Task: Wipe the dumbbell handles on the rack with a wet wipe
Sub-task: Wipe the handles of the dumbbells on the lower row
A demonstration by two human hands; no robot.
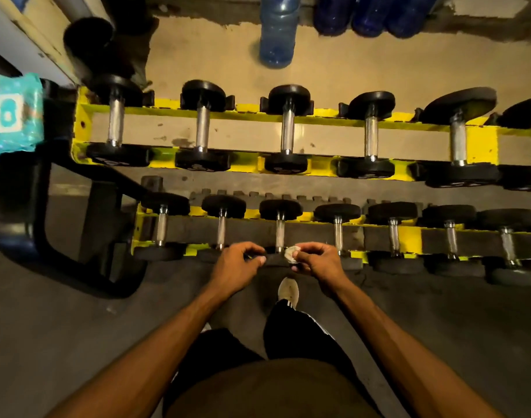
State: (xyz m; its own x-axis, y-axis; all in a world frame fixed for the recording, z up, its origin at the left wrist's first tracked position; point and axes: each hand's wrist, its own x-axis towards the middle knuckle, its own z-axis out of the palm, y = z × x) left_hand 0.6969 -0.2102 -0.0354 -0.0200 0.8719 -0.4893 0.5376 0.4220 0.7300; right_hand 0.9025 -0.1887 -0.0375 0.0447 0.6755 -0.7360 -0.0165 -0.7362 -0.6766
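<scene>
- Head view, left hand (238,262): fingers curled inward with the thumb tip forward, set at the near head of the third dumbbell on the lower tier. Whether it grips that head or holds nothing cannot be told.
- Head view, right hand (318,260): thumb and fingertips pinch the wet wipe (290,254), with the remaining fingers curled under.
- Wet wipe: a small white crumpled wad at the near end of the dumbbell handle (280,232). Contact with the metal cannot be confirmed.
- Dumbbell handle: chrome and upright in the frame, lying between two black heads, third from the left on the lower tier.
- Rack (409,235): yellow with two tiers, and both tiers hold rows of chrome-handled dumbbells.
- Wipes pack (15,114): teal, at the left edge beside the rack's end, well apart from both hands.
- Step in hand, as judged: wiping this lower-tier handle.
- Advised: unfold the wad enough to wrap the bar.
- Advised: steady the near head with the left hand, then run the wipe along the full length while twisting, so the underside is covered too.
</scene>
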